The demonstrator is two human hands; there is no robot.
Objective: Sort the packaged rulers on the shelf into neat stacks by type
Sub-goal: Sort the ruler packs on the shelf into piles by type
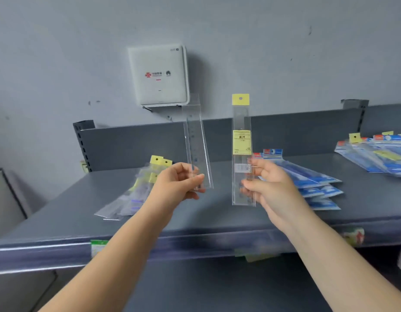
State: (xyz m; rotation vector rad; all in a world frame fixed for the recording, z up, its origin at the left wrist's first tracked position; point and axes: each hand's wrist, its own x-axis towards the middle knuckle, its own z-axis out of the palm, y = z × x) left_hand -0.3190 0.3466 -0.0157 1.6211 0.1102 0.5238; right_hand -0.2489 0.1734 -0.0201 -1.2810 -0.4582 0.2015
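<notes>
Head view shows both hands raised over the grey shelf (217, 212), each holding one packaged ruler upright by its lower end. The left hand (177, 183) pinches a plain clear-sleeved ruler (196, 143) between thumb and curled fingers; it tilts slightly left at the top. The right hand (269, 183) pinches a yellow-header ruler (242, 149) with a yellow label, held nearly vertical. The two packs are side by side and apart, fronts toward the camera, which looks like a comparison to decide which type each one is.

On the shelf behind the left hand lies a loose pile of yellow-tabbed packs (136, 190), fanned and not squared. Behind the right hand a spread of blue-labelled packs (314, 179) lies overlapping, and a further blue-and-yellow heap (375, 154) sits well apart at the far right. The yellow-header ruler probably belongs with the left pile; where the clear one goes I cannot tell. A white wall-mounted router box (159, 75) hangs above the shelf back.
</notes>
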